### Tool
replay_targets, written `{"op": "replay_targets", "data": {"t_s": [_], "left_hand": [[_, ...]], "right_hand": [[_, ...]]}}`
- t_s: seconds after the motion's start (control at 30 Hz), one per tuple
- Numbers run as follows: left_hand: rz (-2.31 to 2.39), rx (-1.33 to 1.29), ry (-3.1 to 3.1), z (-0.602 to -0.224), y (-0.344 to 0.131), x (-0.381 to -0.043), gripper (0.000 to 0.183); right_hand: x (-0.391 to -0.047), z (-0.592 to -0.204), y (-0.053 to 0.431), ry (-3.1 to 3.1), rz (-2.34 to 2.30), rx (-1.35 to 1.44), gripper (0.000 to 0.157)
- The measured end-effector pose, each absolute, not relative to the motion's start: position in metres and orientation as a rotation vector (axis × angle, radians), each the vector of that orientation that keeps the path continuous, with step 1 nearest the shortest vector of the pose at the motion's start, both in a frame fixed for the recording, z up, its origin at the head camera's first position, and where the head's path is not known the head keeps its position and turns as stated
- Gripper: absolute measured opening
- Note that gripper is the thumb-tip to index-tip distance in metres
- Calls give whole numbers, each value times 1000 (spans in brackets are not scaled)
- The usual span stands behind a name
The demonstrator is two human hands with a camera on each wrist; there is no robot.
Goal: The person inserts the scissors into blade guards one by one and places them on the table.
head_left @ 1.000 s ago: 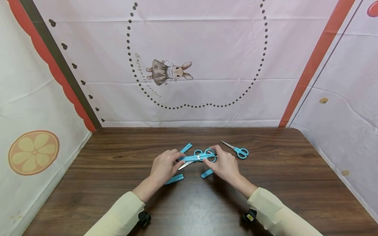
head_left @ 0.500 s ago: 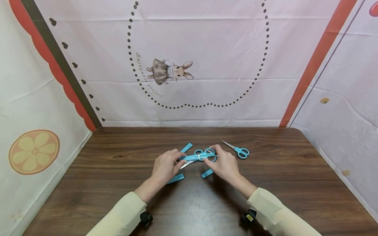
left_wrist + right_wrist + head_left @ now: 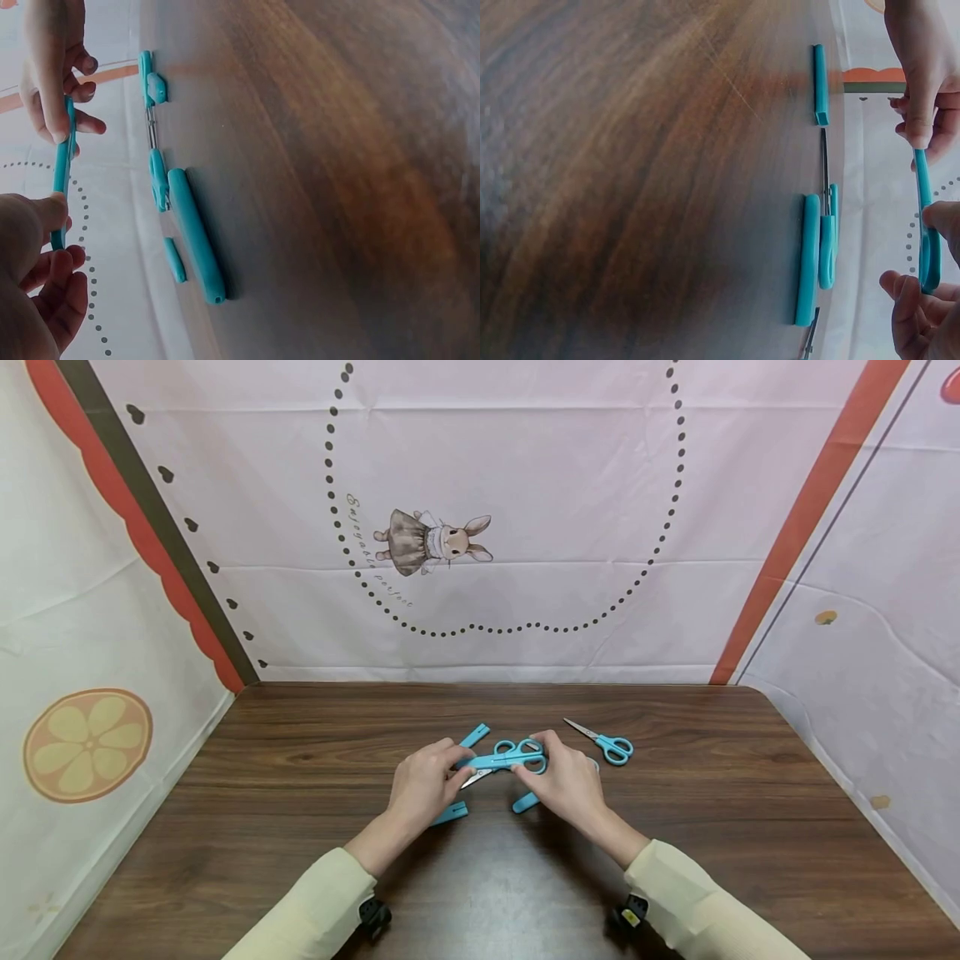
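My left hand pinches a light blue blade cover between thumb and fingers, raised above the table. The right hand grips the light blue handles of a pair of scissors whose blades are hidden in that cover. Cover and scissors form one straight piece in both wrist views. Below them another pair of scissors lies uncovered on the table, its bare blade pointing to the near left. Loose covers lie around it: one behind, one near the left wrist, one under the right hand.
Further right on the dark wooden table lies an uncovered pair of scissors, blades pointing back left. A bit of blue shows just beside the right hand. Patterned cloth stands behind the table and at both sides.
The right hand has shifted slightly left, and the scissors have slid deeper into the cover; the metal at the pivot that showed before is now hidden. The left hand has barely moved.
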State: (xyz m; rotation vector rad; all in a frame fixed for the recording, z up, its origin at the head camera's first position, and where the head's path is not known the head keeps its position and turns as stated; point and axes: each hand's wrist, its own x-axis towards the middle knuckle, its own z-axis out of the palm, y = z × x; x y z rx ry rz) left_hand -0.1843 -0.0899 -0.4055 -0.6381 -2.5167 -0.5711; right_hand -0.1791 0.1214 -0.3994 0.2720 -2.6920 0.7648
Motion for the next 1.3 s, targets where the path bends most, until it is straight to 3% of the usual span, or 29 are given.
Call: {"op": "replay_targets", "data": {"t_s": [1.3], "left_hand": [[-511,-716,-2575,-413,-109,-189,19]], "right_hand": [[-178,-401,127,-2786,597,460,52]]}}
